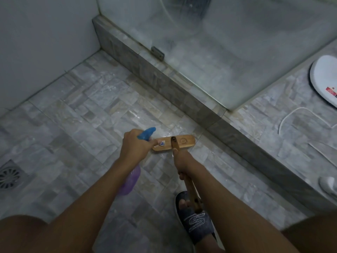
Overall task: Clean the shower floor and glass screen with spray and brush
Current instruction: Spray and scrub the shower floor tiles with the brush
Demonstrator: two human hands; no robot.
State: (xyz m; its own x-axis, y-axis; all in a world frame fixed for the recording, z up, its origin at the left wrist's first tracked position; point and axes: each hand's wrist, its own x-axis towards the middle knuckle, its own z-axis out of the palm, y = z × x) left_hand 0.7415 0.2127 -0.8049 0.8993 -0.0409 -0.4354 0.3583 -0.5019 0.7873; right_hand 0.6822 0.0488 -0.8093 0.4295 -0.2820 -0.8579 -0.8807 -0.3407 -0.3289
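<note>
Spray bottle (130, 181) is clasped in the left grip (135, 145), brush (184, 141) in the right grip (182, 167); floor (82, 115) is wetted, glass screen (218, 42) seemingly left uncleaned.

Bare forearms (87, 198), and one foot in a dark blue slide sandal (196, 219) with white line markings.

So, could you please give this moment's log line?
left hand: holds purple spray bottle | right hand: grips wooden long-handled brush | brush: on grey tiled floor

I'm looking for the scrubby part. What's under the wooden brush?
The brush head rests on wet grey floor tiles. Its bristles and the tile beneath are hidden by the wooden top.
</note>
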